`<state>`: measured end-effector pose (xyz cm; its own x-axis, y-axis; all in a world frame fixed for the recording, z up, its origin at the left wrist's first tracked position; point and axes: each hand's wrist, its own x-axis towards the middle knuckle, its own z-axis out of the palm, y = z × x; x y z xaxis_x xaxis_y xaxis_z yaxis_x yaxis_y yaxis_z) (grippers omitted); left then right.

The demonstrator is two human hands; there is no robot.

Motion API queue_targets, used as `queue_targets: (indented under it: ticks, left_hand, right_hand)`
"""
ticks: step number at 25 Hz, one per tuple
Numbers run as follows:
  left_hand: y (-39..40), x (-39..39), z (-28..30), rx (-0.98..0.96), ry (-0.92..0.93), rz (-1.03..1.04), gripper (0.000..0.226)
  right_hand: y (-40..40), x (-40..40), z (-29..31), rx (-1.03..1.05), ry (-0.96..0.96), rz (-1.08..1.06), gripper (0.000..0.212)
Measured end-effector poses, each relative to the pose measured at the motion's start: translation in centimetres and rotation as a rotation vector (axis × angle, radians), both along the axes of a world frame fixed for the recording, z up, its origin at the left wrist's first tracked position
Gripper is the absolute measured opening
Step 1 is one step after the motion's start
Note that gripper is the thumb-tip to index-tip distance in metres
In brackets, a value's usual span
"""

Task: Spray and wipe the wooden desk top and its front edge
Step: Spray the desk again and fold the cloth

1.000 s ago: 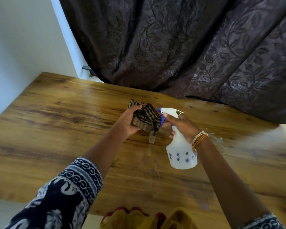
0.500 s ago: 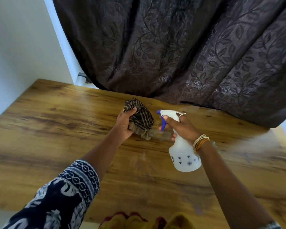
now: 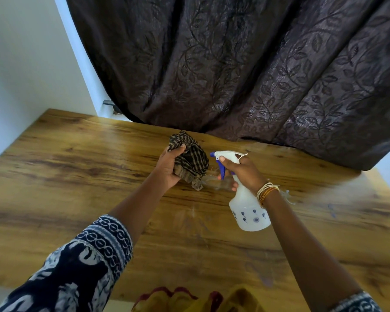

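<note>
Wooden and warm-toned, the desk top point(image 3: 77, 176) fills the lower view, its far edge running under a dark leaf-patterned curtain point(image 3: 245, 75) and its front edge nearest the person, partly hidden by the arms and a yellow garment point(image 3: 212, 300). A faint wet sheen seems to lie near the middle of the top, just below the bottle's nozzle, though it is too blurred to be sure; no wiped streaks can be made out. By that reading the job is at an early stage: the spraying is under way, while the wiping of the top and of the front edge both look left to do. Above the middle of the desk, nearer its far edge, the right hand point(image 3: 243, 172) grips the neck of a white spray bottle point(image 3: 249, 212), fingers curled around it and at the blue trigger, nozzle pointing left toward the cloth. The left hand point(image 3: 169, 170), just beside it, clutches a bunched checked cloth point(image 3: 189, 161), thumb and fingers wrapped around it, held off the wood.
</note>
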<state>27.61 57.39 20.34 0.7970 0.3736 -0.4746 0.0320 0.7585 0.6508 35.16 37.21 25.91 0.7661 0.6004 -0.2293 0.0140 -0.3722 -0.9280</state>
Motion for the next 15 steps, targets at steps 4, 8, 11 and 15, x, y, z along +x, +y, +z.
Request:
queue_targets:
  ticks: [4, 8, 11, 15]
  left_hand:
    - [0.0, -0.1, 0.2, -0.007, -0.001, -0.001, 0.053]
    - [-0.2, -0.3, 0.7, -0.007, -0.008, -0.015, 0.049]
    - [-0.2, -0.3, 0.7, -0.004, -0.014, -0.020, 0.050]
    - [-0.3, -0.5, 1.0, 0.003, -0.018, -0.014, 0.050]
  right_hand:
    - [-0.2, -0.2, -0.3, -0.015, -0.057, -0.027, 0.035]
    - [-0.7, -0.2, -0.2, 0.016, -0.016, 0.041, 0.026]
    - [-0.5, -0.2, -0.1, 0.016, -0.055, 0.028, 0.026]
    - [-0.5, -0.2, -0.2, 0.018, -0.070, -0.015, 0.031]
